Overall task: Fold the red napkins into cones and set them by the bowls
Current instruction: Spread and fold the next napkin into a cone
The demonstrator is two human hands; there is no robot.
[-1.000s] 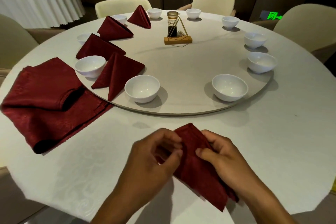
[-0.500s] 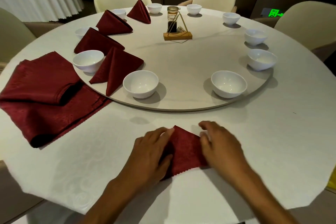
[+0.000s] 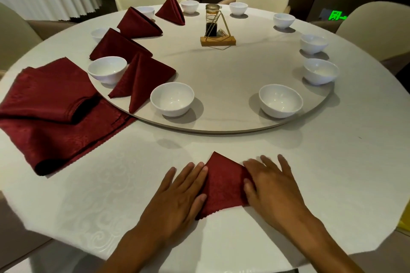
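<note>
Red napkin lies pressed under flat left hand and right hand, fingers spread wide.

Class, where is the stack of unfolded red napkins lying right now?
In the head view, the stack of unfolded dark red cloth napkins lies at the left on the white tablecloth, its right edge tucked under the round turntable's rim.

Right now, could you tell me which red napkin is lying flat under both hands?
The napkin at the near table edge; the other four folded ones stand on the turntable.
</note>
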